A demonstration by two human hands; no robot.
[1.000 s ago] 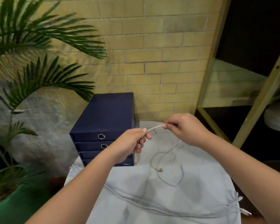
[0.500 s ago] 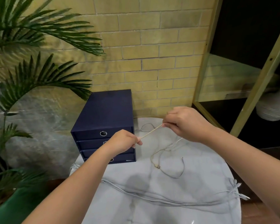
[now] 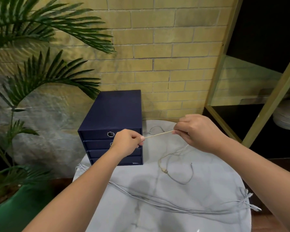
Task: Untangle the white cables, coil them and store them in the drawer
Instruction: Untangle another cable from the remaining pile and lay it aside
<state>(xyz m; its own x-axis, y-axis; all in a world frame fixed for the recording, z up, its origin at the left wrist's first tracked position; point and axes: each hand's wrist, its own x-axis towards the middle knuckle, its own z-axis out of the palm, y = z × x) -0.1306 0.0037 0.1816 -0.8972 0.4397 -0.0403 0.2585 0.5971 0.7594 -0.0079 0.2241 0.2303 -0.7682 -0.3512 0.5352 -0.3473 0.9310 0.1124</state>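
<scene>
A white cable [image 3: 158,134] is stretched taut between my hands above the round table. My left hand [image 3: 127,143] pinches one end of that stretch, and my right hand [image 3: 198,131] pinches the other. From my right hand the cable hangs down in loose loops [image 3: 176,168] onto the tabletop. A bundle of several straightened white cables [image 3: 174,204] lies across the near part of the table, their ends over both edges. The dark blue drawer box [image 3: 114,118] stands at the table's back left with its drawers closed.
The white marbled table [image 3: 216,178] sits against a yellow brick wall. A palm in a green pot [image 3: 8,213] stands to the left. A shelf frame [image 3: 273,92] with a white vase [image 3: 286,117] rises at the right.
My hands have drawn farther apart, lengthening the taut stretch of cable between them. My left hand has moved left in front of the drawer box. The view has tilted down slightly.
</scene>
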